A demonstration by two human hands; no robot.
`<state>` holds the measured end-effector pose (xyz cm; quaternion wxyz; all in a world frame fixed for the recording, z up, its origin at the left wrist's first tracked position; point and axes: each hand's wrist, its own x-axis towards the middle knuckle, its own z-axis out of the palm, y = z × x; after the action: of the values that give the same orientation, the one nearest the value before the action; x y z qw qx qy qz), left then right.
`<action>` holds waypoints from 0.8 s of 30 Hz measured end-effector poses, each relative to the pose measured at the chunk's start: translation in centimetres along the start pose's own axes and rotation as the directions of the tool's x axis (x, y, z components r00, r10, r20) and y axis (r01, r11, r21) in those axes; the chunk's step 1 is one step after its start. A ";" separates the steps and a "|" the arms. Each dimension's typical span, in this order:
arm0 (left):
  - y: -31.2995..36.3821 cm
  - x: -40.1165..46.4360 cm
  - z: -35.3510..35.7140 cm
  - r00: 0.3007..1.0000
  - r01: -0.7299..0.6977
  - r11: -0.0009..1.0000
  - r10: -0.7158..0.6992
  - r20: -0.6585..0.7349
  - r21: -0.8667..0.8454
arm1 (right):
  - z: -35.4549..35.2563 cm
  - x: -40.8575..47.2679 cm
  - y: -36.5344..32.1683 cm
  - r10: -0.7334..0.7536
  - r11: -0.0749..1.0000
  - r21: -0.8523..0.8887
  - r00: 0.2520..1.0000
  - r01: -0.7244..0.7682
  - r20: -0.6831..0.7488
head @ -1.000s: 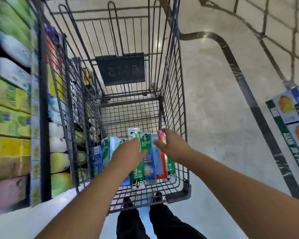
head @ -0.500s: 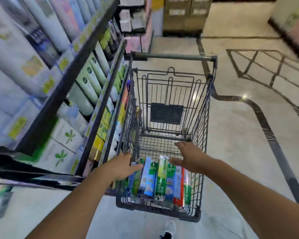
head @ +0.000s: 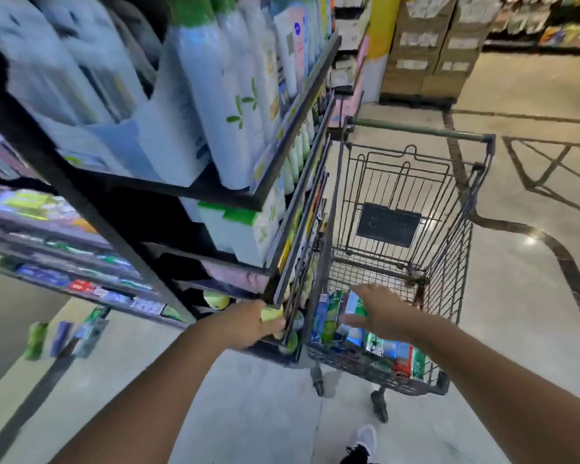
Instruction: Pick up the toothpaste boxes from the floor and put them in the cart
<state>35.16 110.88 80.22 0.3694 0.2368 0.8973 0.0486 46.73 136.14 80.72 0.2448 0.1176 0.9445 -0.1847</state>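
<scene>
A dark wire shopping cart [head: 449,286] stands on the floor right of centre. Several toothpaste boxes [head: 379,346], green, blue and red, lie side by side in its near end. My right hand [head: 382,311] hovers over those boxes with fingers spread and nothing in it. My left hand [head: 248,324] is outside the cart, beside the lower shelf edge [head: 283,296], fingers loosely curled and holding nothing. More boxes [head: 64,338], green and blue, lie blurred on the floor at the far left.
A tall shelf unit [head: 188,182] full of white bottles and packs fills the left, close against the cart's left side. Stacked cardboard cartons [head: 426,58] stand at the back. Open tiled floor [head: 533,329] lies to the right. My shoe [head: 365,440] shows at the bottom.
Both hands have come up off the boxes in the cart; the left has moved out to the left. The view has pulled back and swung left, showing more shelf.
</scene>
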 end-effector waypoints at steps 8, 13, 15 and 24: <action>-15.5 -14.8 2.6 0.982 0.115 0.974 -0.141 -0.125 -0.195 | 4.0 -2.8 -18.2 -0.210 0.952 -0.208 0.974 0.224 0.084; -24.9 -23.5 6.0 0.918 0.306 0.929 -0.346 -0.196 -0.206 | 7.1 -3.4 -29.8 -0.421 0.856 -0.284 0.901 0.432 0.102; -28.5 -26.4 7.2 0.884 0.362 0.907 -0.408 -0.227 -0.216 | 8.3 -3.4 -34.4 -0.503 0.808 -0.286 0.856 0.516 0.121; -39.7 -31.7 11.3 0.762 0.499 0.734 -0.625 -0.169 -0.460 | 13.3 0.5 -49.9 -0.656 0.604 -0.329 0.687 0.726 0.312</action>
<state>46.99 60.18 81.93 0.2589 -0.1383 0.9446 0.1467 36.29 85.70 84.18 0.2477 -0.3294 0.9090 -0.0621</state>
